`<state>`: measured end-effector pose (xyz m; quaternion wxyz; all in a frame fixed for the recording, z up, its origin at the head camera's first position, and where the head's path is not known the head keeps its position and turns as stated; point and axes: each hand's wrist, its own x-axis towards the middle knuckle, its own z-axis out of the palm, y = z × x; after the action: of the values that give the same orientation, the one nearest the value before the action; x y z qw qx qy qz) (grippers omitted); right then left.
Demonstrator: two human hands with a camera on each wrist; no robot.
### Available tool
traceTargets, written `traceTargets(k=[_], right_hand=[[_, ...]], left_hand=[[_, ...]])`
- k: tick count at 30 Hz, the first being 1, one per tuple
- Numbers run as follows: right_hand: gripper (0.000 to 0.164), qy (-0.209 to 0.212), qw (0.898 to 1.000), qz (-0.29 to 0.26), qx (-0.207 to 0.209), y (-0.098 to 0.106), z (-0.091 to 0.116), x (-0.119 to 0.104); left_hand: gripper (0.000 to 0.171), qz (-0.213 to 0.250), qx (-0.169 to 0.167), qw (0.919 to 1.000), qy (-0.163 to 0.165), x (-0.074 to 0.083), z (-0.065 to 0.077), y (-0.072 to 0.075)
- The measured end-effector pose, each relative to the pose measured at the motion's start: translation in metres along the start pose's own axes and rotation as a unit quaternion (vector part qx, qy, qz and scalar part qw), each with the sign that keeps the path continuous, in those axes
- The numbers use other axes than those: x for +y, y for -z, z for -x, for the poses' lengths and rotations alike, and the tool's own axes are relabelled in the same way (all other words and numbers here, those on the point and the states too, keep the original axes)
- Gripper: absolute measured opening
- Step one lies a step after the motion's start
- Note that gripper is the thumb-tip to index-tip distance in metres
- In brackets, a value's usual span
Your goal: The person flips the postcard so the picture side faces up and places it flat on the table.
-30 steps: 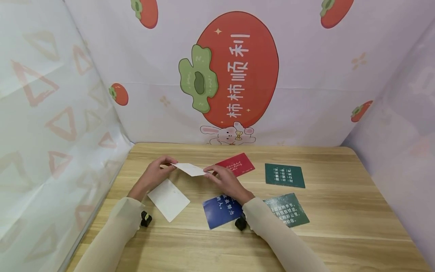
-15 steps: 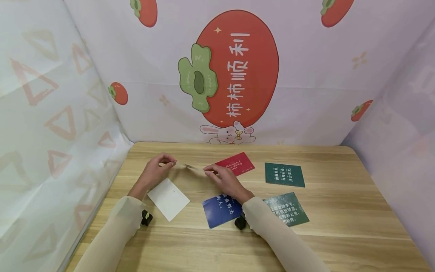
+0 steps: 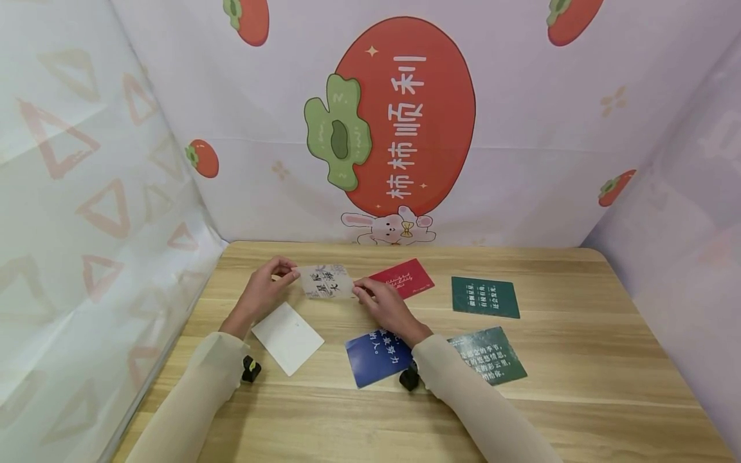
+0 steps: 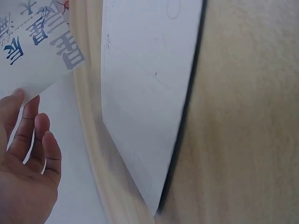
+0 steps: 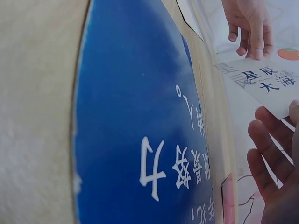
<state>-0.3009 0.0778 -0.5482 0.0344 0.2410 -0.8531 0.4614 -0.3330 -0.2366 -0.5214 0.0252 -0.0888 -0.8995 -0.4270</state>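
Observation:
A white card with dark Chinese characters [image 3: 326, 281] is held above the back left of the table, its printed face toward the head camera. My left hand [image 3: 265, 292] pinches its left edge between thumb and fingertip; the other fingers are loosely bent in the left wrist view. At the opposite edge, the thumb and finger of my right hand [image 3: 386, 307] pinch the same card. A blank white card [image 3: 288, 339] lies on the table below the left hand. Under the right wrist is a blue card [image 3: 376, 363] with white characters, partly covered by that arm.
Behind the right hand lies a red card [image 3: 405, 280] with white script. Two green cards with white text, an upper one [image 3: 485, 298] and a lower one [image 3: 496, 354], lie to the right on the wooden table [image 3: 579, 386]. A printed cloth [image 3: 521, 128] hangs behind.
The held card has turned from its blank white side, through edge-on, to its printed side. Both hands have stayed nearly in place, and the cards on the table have not moved.

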Motion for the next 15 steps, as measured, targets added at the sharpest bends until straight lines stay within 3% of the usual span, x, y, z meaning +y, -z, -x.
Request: traceTargets(k=[15], right_hand=[[0.030, -0.038, 0.999, 0.006, 0.025, -0.0037, 0.0000, 0.0029]], left_hand=[[0.031, -0.024, -0.013, 0.9996, -0.002, -0.0008, -0.0022, -0.0040]])
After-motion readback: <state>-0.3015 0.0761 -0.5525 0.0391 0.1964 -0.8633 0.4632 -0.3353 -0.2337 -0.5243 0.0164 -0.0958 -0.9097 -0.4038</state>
